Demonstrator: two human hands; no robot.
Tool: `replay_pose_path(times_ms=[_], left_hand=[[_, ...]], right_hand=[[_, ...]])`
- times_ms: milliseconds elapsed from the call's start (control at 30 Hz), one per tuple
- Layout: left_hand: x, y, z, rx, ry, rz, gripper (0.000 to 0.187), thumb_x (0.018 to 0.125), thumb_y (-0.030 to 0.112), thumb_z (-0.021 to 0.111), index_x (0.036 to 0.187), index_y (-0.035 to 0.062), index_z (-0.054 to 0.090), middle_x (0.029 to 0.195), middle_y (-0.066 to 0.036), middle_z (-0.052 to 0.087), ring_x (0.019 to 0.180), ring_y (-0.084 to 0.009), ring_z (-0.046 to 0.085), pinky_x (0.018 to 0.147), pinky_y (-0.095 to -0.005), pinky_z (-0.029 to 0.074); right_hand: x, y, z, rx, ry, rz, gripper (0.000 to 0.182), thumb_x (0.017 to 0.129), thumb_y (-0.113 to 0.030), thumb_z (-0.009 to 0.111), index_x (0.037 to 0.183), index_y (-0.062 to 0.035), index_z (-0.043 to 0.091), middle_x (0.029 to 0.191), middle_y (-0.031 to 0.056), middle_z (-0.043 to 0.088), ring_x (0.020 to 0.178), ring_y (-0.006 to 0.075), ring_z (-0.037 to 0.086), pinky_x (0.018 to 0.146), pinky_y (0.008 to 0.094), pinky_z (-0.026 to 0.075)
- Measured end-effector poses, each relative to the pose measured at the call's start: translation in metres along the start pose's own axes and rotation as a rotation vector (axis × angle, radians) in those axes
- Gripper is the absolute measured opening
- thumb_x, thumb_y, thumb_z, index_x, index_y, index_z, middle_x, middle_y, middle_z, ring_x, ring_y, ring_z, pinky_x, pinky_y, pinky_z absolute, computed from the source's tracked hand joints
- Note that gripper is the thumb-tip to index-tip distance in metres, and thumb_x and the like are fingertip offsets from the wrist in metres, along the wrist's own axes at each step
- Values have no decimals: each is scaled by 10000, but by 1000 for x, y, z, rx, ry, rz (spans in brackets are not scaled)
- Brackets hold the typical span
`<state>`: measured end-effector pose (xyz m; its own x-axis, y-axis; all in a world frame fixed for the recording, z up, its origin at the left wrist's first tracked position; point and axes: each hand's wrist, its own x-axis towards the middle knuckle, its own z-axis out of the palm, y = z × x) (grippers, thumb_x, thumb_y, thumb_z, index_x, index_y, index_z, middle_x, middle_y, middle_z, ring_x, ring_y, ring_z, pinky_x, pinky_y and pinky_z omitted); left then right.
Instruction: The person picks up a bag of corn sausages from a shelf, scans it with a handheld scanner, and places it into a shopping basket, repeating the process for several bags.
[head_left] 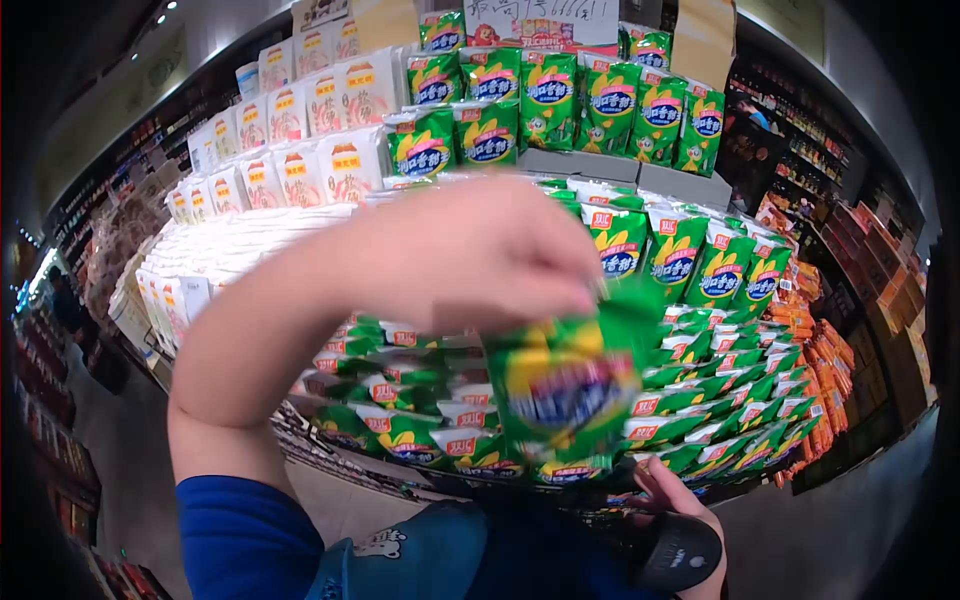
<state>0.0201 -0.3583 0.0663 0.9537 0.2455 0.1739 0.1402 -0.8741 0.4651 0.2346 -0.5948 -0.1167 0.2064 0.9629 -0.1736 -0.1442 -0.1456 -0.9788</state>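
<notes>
My left hand (520, 255) reaches across from the left, fingers closed on the top edge of a green snack packet (570, 385). The packet is smeared by motion and hangs in front of the stacked packets, with yellow corn and blue lettering on it. Low down on the right, my right hand (672, 492) is beside the front edge of the display, its visible fingers apart and partly hidden in shadow. A black device (682, 552) is strapped at that wrist. Similar green packets (675, 255) stand upright behind and lie in rows (690, 400) below.
White packages (350, 165) fill the display's left side. Orange packets (815, 385) hang or lie at its right end. A handwritten sign (540, 22) stands on top. Grey risers (680, 185) separate the tiers. Stocked shelves (800, 150) line the aisle behind.
</notes>
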Motion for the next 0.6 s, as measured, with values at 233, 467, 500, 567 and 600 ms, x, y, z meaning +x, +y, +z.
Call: replay_pose_path(times_ms=[233,467,500,567,600], left_hand=[[37,-38,-127,202,328,-184,161,903,119,585,1025,39,653,816,3,645,732,-69,573,641,-235,480],[96,-140,-164,324,539,-339,280,931,281,554,1175,152,595,828,23,604,728,-77,585,613,-282,556],[110,-171,-176,282,504,-361,265,925,285,536,1144,160,617,795,-26,599,777,-158,613,675,-368,576],[126,-211,-180,221,518,-353,260,921,280,539,1132,147,614,802,-33,599,771,-155,608,645,-368,575],[127,-215,-176,231,514,-351,254,920,282,540,1120,145,616,797,-33,599,759,-151,604,627,-369,568]], right_hand=[[1,38,-26,392,264,153,657,808,20,621,1405,-62,361,1335,191,481,1064,257,570,866,343,483],[-23,50,-20,-561,203,-2,772,762,12,635,1446,-55,283,1356,205,444,1119,250,538,903,342,461],[-26,46,-13,-363,221,-72,779,755,-7,650,1441,-35,284,1355,201,446,1140,253,525,926,347,444],[-30,42,2,31,253,-217,800,739,-45,680,1432,6,284,1354,193,449,1183,258,497,973,358,411],[-32,41,6,32,272,-214,807,733,-56,688,1428,17,285,1362,190,441,1203,260,480,985,358,399]])
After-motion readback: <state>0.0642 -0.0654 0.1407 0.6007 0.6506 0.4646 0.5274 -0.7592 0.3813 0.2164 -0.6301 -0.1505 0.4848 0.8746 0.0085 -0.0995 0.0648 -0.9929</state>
